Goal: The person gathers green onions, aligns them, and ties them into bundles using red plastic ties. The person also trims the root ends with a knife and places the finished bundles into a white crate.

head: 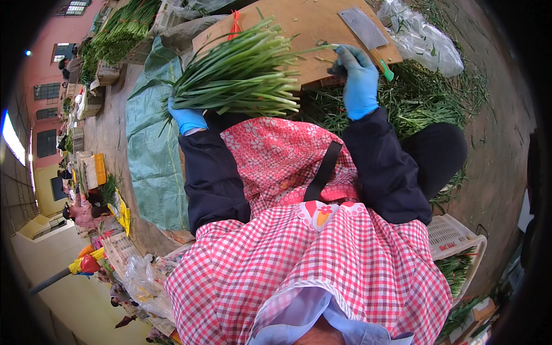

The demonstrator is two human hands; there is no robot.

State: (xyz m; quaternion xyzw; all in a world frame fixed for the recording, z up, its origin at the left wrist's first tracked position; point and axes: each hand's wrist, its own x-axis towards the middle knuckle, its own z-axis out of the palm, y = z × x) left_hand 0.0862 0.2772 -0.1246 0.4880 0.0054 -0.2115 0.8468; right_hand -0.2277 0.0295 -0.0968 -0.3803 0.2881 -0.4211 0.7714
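Observation:
My left hand (pixel 187 118), in a blue glove, holds a thick bunch of garlic chives (pixel 241 73) by the leafy side, with the pale cut ends pointing right. My right hand (pixel 360 79), also blue-gloved and darkly stained at the fingertips, pinches the pale end of a single chive stalk (pixel 317 49) that stretches from the bunch. Beyond both hands is a wooden board (pixel 310 21), partly covered by the bunch. A cleaver (pixel 364 28) with a green-tipped handle lies on it, just past my right hand. Red ties (pixel 235 26) rest at the board's left part.
Loose green trimmings (pixel 414 99) are heaped below the board and around my right knee. Clear plastic (pixel 424 39) lies at the right. A green tarp (pixel 153 151) spreads at left. A plastic crate (pixel 453 241) stands behind on the right. Other people work along the far left.

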